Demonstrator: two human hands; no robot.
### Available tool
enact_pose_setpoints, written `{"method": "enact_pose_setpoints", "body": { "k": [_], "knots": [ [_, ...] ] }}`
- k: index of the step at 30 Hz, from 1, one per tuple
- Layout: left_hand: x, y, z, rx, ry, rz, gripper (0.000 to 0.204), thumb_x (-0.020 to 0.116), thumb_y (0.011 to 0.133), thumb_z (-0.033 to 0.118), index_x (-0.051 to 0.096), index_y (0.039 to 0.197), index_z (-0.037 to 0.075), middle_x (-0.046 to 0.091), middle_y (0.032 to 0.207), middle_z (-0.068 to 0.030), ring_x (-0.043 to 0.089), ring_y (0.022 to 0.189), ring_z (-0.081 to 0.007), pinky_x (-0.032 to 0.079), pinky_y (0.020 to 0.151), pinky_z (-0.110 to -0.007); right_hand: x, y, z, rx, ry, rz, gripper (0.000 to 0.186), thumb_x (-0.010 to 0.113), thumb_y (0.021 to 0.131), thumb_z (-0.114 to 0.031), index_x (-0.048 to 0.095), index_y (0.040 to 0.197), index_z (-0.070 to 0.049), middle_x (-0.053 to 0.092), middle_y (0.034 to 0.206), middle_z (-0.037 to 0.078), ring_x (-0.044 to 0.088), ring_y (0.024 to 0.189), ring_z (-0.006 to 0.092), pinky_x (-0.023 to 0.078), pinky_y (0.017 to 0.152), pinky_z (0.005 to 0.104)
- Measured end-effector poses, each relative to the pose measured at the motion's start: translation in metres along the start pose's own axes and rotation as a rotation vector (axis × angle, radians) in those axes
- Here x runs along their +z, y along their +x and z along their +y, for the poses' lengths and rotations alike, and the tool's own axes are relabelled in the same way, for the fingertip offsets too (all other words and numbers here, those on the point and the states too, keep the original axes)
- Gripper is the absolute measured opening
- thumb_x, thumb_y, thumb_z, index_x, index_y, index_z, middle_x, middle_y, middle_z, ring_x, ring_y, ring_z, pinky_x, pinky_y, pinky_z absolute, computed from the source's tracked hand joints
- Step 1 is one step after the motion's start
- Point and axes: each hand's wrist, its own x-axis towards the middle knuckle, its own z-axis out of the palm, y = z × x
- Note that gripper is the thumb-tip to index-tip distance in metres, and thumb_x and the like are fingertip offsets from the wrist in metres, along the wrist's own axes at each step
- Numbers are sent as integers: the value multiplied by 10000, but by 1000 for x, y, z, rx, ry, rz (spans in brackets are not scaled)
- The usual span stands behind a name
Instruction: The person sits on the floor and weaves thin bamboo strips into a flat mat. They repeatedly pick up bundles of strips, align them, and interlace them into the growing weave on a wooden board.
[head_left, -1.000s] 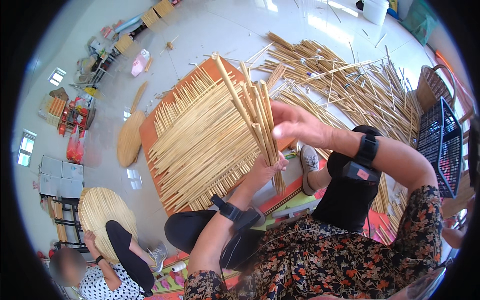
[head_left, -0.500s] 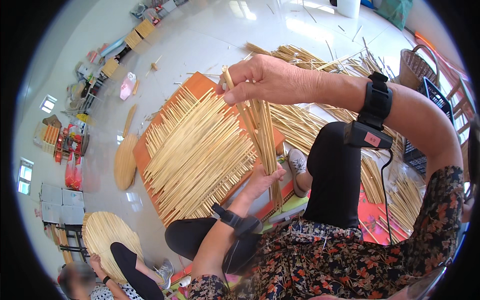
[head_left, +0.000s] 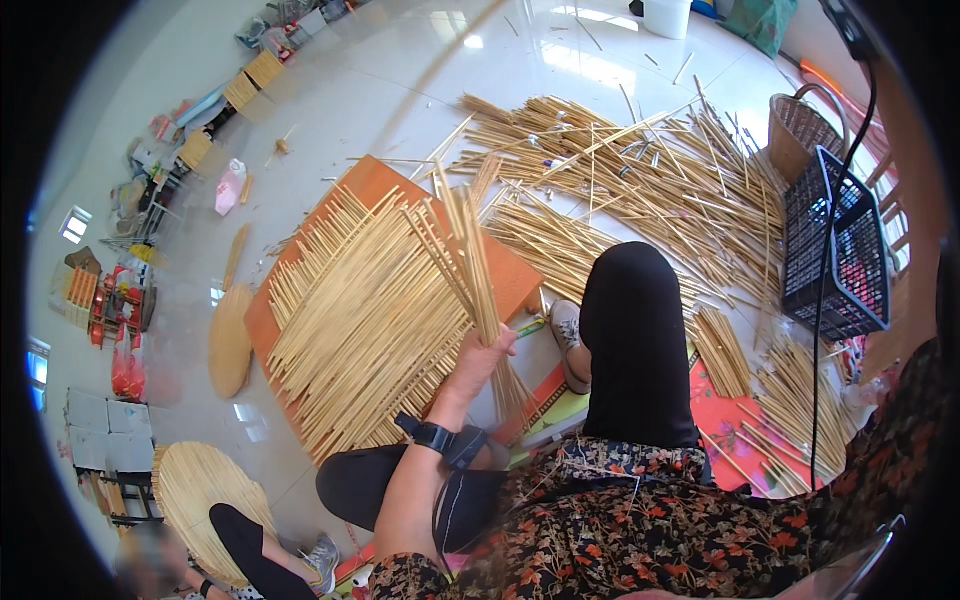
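Note:
My left hand (head_left: 482,358) is closed around a loose bundle of straw-coloured stalks (head_left: 470,265). Their tops fan out above the fist, while the lower ends (head_left: 512,397) show beneath it. Just left of the bundle, a layered mat of stalks (head_left: 360,325) lies on an orange-brown board (head_left: 515,268), with ragged ends along its sides. Raised at the right rim is my right arm (head_left: 905,150), its hand outside the picture. A blurred thin stalk (head_left: 440,65) crosses the upper part of the view; what holds it does not show.
Loose stalks (head_left: 640,180) cover the floor ahead and right. A black plastic crate (head_left: 835,245) and wicker basket (head_left: 800,130) stand at the right. Smaller piles (head_left: 722,350) lie by my knee. At lower left, another person's leg (head_left: 245,545) rests against a round stalk mat (head_left: 205,490).
My right hand has left the bundle's top and gone up out of view. The bundle's upper ends have spread and tilted left. My left hand keeps its grip, and the whole view has shifted slightly.

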Motion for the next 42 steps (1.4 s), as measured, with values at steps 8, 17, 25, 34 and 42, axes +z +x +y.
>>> {"method": "enact_pose_setpoints", "body": {
  "k": [8,17,25,34,42],
  "knots": [
    [10,-3,7,-29,4,-10,257,727,985,324,682,940,75,650,809,12,619,800,-94,486,789,-271,-177,-236,238,683,52,390,341,486,1093,-309,519,1214,9,646,1053,117,659,838,242,530,652,367],
    [27,0,18,-53,-25,-60,193,691,1014,247,672,957,64,651,833,11,631,822,-93,494,795,-266,-262,-602,343,1232,340,994,423,395,1118,-352,365,1449,-92,695,1289,164,751,1042,298,526,961,586],
    [28,-1,15,-84,-40,-86,140,678,1021,189,659,987,55,667,860,-5,643,824,-100,506,779,-269,-242,-644,323,1544,330,832,480,347,1123,-431,357,1436,-67,715,1119,208,726,1006,356,601,922,511],
    [31,3,14,-97,8,-141,198,724,994,211,681,1040,23,688,854,-7,665,804,-104,525,772,-278,-64,-436,173,992,65,-588,255,548,1071,-265,651,1128,-38,642,952,24,608,787,101,559,740,274],
    [31,0,18,-82,-1,-221,189,723,993,196,665,1030,19,675,841,-5,662,812,-102,527,775,-283,94,-376,47,500,99,-1093,538,672,987,-517,729,1145,-6,672,959,49,605,892,137,529,840,322]
  ]
}}
